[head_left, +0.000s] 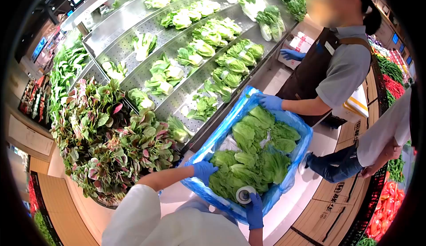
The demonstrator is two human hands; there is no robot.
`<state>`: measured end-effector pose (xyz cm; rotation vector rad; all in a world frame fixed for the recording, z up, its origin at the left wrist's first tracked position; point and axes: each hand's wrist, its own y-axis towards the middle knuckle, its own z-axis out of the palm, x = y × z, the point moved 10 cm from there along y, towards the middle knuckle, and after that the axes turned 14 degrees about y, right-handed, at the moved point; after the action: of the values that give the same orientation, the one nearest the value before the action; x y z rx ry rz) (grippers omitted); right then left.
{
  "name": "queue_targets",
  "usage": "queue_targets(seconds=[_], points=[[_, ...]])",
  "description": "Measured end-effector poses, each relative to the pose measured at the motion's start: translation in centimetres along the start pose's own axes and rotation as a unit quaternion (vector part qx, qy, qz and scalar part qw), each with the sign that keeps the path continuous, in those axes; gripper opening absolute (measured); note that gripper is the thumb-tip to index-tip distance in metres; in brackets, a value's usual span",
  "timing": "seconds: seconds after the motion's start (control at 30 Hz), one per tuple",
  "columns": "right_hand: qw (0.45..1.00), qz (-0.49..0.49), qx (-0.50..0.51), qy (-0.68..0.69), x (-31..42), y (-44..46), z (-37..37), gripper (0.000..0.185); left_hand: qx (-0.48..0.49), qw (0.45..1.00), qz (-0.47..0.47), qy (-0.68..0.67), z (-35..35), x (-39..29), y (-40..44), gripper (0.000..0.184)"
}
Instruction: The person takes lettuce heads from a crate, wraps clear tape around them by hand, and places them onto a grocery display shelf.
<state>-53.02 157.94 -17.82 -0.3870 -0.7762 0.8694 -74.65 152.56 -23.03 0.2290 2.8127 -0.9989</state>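
Note:
A crate [190,188] lined with blue plastic is in front of me, filled with heads of green lettuce [248,153]. My left hand [205,171], in a blue glove, is closed over the crate's left rim beside the lettuce. At the near edge, my right hand [254,212], also gloved, holds a white roll of tape [245,195] above the leaves. Its fingers are partly hidden by the roll. A co-worker's gloved hand [270,102] rests on the far rim.
Sloping metal shelves [171,108] with leafy greens rise ahead. A mound of red-green amaranth [111,148] stands at left. The co-worker in a brown apron [306,64] stands across the crate. Another person's leg [333,164] is at right, near red peppers [386,210].

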Motion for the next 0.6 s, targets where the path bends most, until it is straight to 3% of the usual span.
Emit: queue_targets(seconds=[0.1, 0.23, 0.43, 0.47, 0.5, 0.57, 0.6], points=[[0.999, -0.035, 0.039, -0.007, 1.6, -0.4, -0.3, 0.036, -0.046, 0.998, 0.027, 0.039, -1.7, -0.8, -0.6, 0.091], [0.998, -0.053, 0.029, 0.037, 3.4, -0.4, -2.8, 0.039, -0.077, 0.997, -0.024, 0.014, -6.2, -1.5, -3.8, 0.092], [0.998, -0.052, 0.012, 0.045, 5.1, -0.3, -4.1, 0.040, -0.048, 0.985, -0.081, -0.142, -1.9, 1.2, -3.3, 0.098], [0.997, -0.054, 0.006, 0.046, 5.1, -0.3, -4.7, 0.040, -0.031, 0.939, -0.093, -0.328, -1.3, 1.9, -3.9, 0.099], [0.998, -0.053, -0.002, 0.045, 5.0, -0.1, -5.3, 0.040, -0.058, 0.923, -0.093, -0.368, -0.7, 2.9, -3.8, 0.094], [0.988, -0.069, -0.033, 0.132, 5.0, 0.2, -6.7, 0.039, -0.035, 0.804, -0.048, -0.591, -1.3, 2.2, -5.2, 0.083], [0.991, -0.060, -0.014, 0.115, 5.7, -0.1, -5.1, 0.039, -0.029, 0.802, -0.049, -0.594, -1.2, 1.7, -6.4, 0.083]])
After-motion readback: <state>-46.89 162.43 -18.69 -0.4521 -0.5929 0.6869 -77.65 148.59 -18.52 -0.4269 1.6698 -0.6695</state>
